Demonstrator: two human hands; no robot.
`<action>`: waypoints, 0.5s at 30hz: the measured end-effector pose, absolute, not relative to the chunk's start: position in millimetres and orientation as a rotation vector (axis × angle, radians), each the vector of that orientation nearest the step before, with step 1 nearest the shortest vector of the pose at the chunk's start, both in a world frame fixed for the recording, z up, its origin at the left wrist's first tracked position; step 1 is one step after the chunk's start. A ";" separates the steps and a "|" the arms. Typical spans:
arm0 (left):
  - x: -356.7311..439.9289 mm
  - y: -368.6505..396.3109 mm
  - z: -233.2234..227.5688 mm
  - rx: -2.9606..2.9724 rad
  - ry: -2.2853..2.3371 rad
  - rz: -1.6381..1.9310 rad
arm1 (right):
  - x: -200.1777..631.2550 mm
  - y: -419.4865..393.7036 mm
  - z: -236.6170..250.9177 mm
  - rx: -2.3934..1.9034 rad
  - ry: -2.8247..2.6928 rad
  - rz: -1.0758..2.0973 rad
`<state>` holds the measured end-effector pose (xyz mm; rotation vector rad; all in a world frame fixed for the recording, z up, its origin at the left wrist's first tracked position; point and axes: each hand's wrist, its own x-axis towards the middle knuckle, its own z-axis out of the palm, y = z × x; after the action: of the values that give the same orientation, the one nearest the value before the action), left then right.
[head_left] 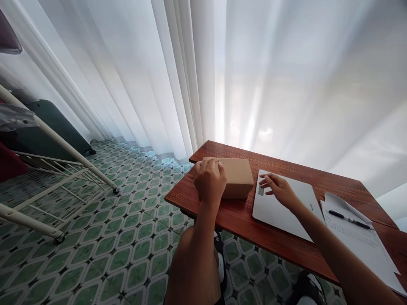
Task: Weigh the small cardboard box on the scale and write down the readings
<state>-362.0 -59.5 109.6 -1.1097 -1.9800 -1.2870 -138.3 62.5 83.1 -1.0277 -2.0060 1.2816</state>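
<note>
White slab [273,212]: flat on desk [237,214]
Right hand [276,188]: loosely open over slab, apparently empty
Left hand [210,178]: curled over left end of cardboard box [237,173], with unclear grip
Cardboard box: on desk, left of slab; apparently closed already, unlifted

I see an oblong tan cardboard box [237,170] on a red-brown wooden table [235,210] streaked with darker grain. My view also shows a flat white rounded-corner slab [295,201] with a grey rectangle [260,192], white fabric curtains [136,72], and a tiled floor [127,220] in marbled green, white dotted borders and black accents.
</note>
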 end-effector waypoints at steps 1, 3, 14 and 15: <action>-357.6 -58.1 110.3 -1.133 -1.931 -1.307 | -130.6 61.9 86.4 -1.046 -2.000 1.253; -346.8 -55.4 112.1 -1.197 -1.881 -1.384 | -113.8 60.6 90.8 -1.078 -2.013 1.196; -272.2 -46.9 116.5 -1.726 -2.004 -1.547 | -27.2 44.6 83.5 -1.171 -2.182 1.189; -265.4 -46.5 115.0 -1.775 -1.999 -1.534 | -21.6 42.5 81.7 -1.171 -2.192 1.193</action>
<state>-265.4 -46.5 115.0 -1.7749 -1.9994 -1.5340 -21.6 42.5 81.7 -1.1713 -2.1915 1.1931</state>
